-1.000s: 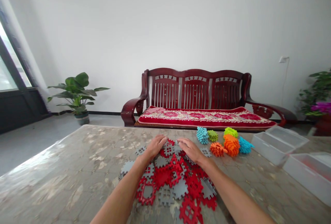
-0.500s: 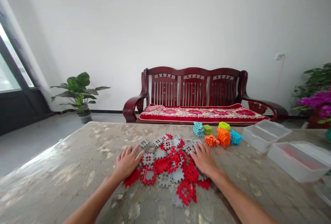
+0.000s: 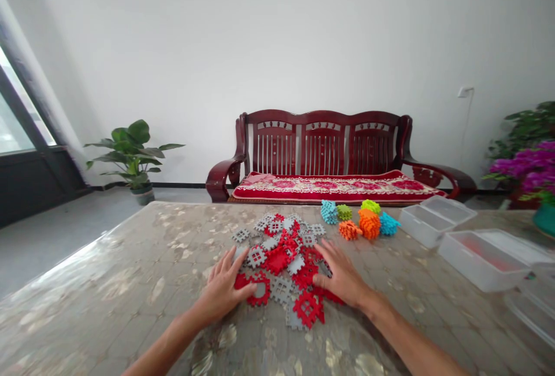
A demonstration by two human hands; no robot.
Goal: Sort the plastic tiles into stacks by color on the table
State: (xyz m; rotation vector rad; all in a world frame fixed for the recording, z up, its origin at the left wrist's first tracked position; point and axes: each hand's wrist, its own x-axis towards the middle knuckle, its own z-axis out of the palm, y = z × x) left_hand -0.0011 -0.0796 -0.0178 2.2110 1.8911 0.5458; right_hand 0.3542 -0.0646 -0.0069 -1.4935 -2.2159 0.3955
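Observation:
A loose pile of red and grey notched plastic pieces (image 3: 277, 260) lies on the patterned tabletop (image 3: 130, 283) in front of me. My left hand (image 3: 225, 286) rests against the pile's left side, fingers apart, its thumb over a red piece with a grey centre (image 3: 259, 290). On the right side, my right hand (image 3: 340, 275) touches the pile with spread fingers, thumb over red pieces. Neither hand grips a piece. The pieces under both palms are partly hidden. One red notched square (image 3: 308, 305) lies at the pile's near edge.
Behind the pile, to the right, sit orange (image 3: 369, 224), blue (image 3: 389, 224) and green (image 3: 344, 212) clusters of pieces. Clear plastic boxes (image 3: 483, 269) stand at the right, one with red contents. Beyond the table is a dark red wooden bench (image 3: 323, 142).
Both hands have moved slightly nearer to me and inward around the pile. Pieces have shifted and the pile looks narrower. The view has shifted slightly.

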